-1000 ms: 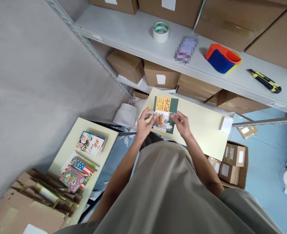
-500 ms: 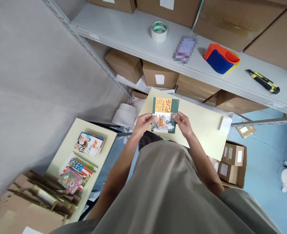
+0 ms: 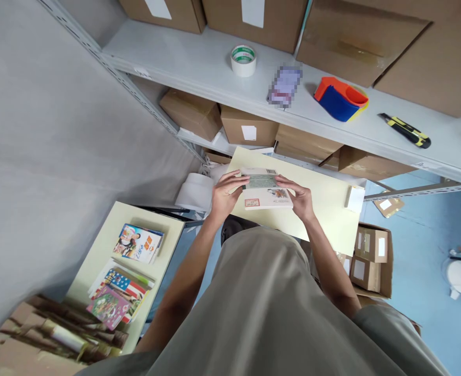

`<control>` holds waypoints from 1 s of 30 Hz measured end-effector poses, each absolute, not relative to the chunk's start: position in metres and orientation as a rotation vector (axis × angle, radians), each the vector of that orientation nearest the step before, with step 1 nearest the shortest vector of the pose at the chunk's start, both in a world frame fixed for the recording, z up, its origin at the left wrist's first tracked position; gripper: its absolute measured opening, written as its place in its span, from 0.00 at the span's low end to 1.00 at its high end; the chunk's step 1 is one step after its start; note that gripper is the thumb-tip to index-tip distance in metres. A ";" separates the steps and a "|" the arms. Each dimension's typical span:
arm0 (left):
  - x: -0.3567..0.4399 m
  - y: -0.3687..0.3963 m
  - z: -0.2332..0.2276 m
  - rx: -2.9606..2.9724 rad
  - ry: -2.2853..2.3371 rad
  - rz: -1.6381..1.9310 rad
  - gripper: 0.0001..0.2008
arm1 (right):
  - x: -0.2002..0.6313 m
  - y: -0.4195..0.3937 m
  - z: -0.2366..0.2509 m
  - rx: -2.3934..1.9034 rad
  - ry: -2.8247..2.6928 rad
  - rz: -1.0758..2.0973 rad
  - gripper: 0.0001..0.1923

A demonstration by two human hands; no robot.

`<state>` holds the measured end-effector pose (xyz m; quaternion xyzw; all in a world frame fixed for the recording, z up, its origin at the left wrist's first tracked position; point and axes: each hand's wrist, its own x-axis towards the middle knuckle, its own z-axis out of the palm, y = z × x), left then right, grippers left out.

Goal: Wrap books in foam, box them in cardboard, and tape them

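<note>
A book (image 3: 262, 198) is between my two hands above the pale yellow table (image 3: 324, 209), its whitish back cover turned up. That cover carries a barcode, a grey-green band and a red stamp-like box. My left hand (image 3: 226, 194) grips the book's left edge, fingers reaching over the cover. On the opposite edge my right hand (image 3: 300, 197) holds it the same way, fingertips on the green band. Both thumbs are mostly hidden.
On the shelf (image 3: 199, 62) above lie a tape roll (image 3: 243, 61), a blurred phone-like thing (image 3: 285, 86), a red-blue-yellow holder (image 3: 341, 100) and a box cutter (image 3: 406, 130). Books (image 3: 138, 244) lie on a side table at left. A carton (image 3: 387, 266) with small boxes stands right.
The book has been turned over: its green and yellow front cover faced up before, its whitish back faces up now. Both hands still hold it. The view has shifted slightly.
</note>
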<state>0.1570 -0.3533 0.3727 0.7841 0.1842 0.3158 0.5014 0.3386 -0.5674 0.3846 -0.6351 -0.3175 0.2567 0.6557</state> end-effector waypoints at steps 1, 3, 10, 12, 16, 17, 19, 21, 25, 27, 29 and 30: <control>0.157 -0.353 0.373 1.887 0.451 0.756 0.10 | 0.338 -0.568 0.386 -1.462 -0.729 0.586 0.19; 0.156 -0.355 0.374 1.850 0.481 0.735 0.11 | 0.337 -0.570 0.388 -1.519 -0.742 0.595 0.21; 0.146 -0.367 0.370 1.514 0.647 0.531 0.29 | 0.336 -0.576 0.380 -1.554 -0.580 0.641 0.36; 0.141 -0.367 0.368 1.529 0.624 0.491 0.27 | 0.337 -0.577 0.377 -1.558 -0.580 0.652 0.32; 0.132 -0.365 0.365 1.535 0.610 0.460 0.30 | 0.339 -0.578 0.374 -1.521 -0.571 0.718 0.31; 0.130 -0.365 0.365 1.526 0.614 0.458 0.30 | 0.338 -0.578 0.374 -1.502 -0.574 0.754 0.32; 0.126 -0.365 0.366 1.517 0.643 0.432 0.29 | 0.335 -0.576 0.375 -1.477 -0.581 0.829 0.34; 0.125 -0.367 0.367 1.522 0.698 0.368 0.27 | 0.330 -0.573 0.375 -1.492 -0.574 0.878 0.31; 0.125 -0.373 0.367 1.519 0.772 0.276 0.33 | 0.318 -0.569 0.376 -1.591 -0.540 0.875 0.34; 0.123 -0.375 0.366 1.513 0.774 0.296 0.34 | 0.313 -0.569 0.376 -1.607 -0.533 0.875 0.35; 0.120 -0.377 0.365 1.513 0.775 0.332 0.35 | 0.309 -0.569 0.376 -1.593 -0.541 0.893 0.35; 0.118 -0.378 0.365 1.516 0.777 0.345 0.35 | 0.308 -0.569 0.376 -1.579 -0.551 0.905 0.36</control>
